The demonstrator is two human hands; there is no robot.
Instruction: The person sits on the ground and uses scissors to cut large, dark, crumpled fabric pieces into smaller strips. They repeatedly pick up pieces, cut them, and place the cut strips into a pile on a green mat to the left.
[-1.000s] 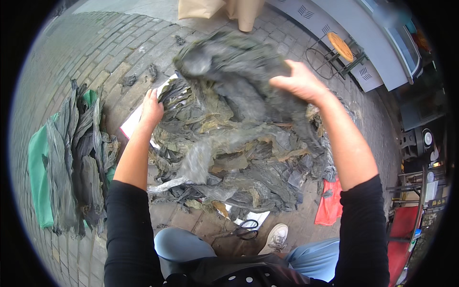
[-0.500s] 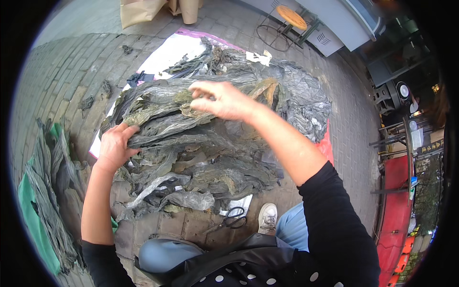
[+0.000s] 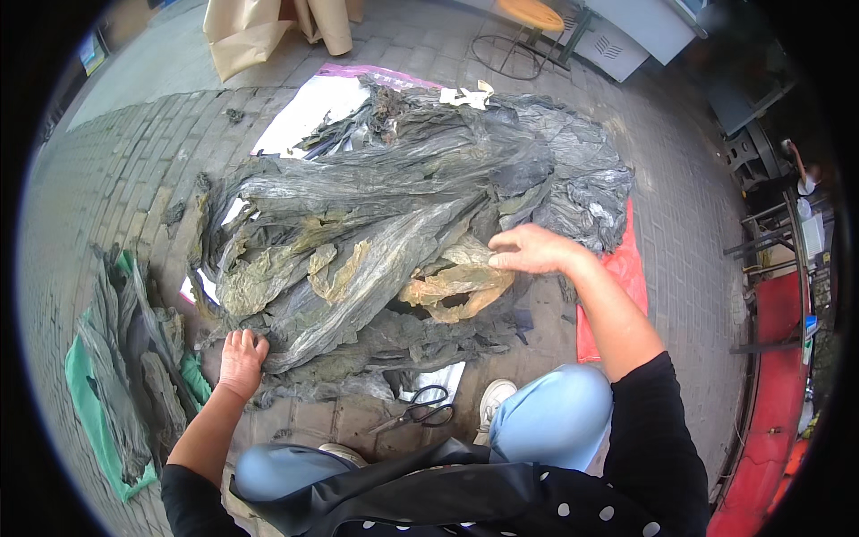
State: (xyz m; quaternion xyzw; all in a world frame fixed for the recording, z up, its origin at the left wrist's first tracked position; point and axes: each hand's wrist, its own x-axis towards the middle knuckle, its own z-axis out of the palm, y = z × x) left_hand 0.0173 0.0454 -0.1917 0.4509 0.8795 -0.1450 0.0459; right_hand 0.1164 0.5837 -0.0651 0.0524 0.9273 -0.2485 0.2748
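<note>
A wide heap of grey-green dried kelp (image 3: 376, 192), wrinkled and in long leaves, lies on the paving over a white sheet (image 3: 309, 116). My left hand (image 3: 242, 362) is closed on the near left end of a long kelp leaf, fingers curled over its edge. At the right side of the heap, my right hand (image 3: 537, 249) pinches the end of a kelp leaf between thumb and fingers. A yellowish, torn kelp piece (image 3: 461, 286) hangs just left of that hand. The leaf between my hands slants across the heap. Its underside is hidden.
Black-handled scissors (image 3: 420, 412) lie on the ground before my knees. More kelp rests on a green sheet (image 3: 89, 394) at the left. A red bag (image 3: 631, 268) sticks out at the right of the heap. Brown paper (image 3: 242, 36) and a round stool (image 3: 530, 13) stand behind.
Both hands have come nearer to me, and the right hand has moved rightward. Kelp has been drawn over the near part of the heap; the yellowish piece now shows there.
</note>
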